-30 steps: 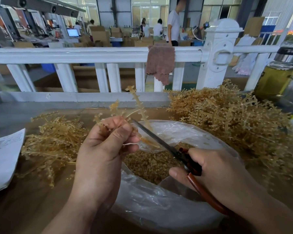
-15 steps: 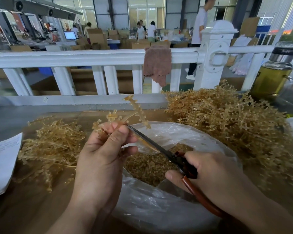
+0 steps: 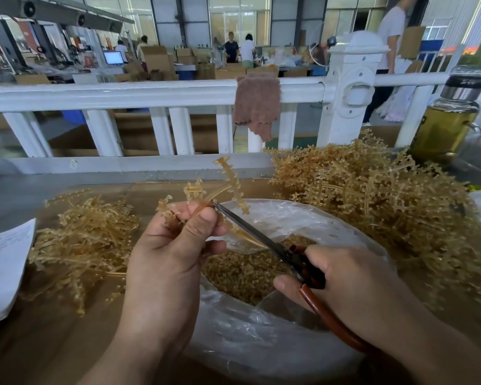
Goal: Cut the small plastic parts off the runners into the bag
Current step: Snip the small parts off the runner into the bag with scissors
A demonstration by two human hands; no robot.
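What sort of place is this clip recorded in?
Most likely a factory floor: heaps of moulded plastic runners on the bench, with stacked cardboard boxes and other workers at stations beyond the white railing.

Single wide-angle head view, forward and down, close above the bag (image 3: 261, 343) on the table (image 3: 53, 343), white railing (image 3: 122, 93) behind.

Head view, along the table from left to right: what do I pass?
Paper sheet → smaller runner pile → left hand holding a runner → scissors → right hand → jar of yellow liquid. The bag and larger runner pile overlap these, so omitted.
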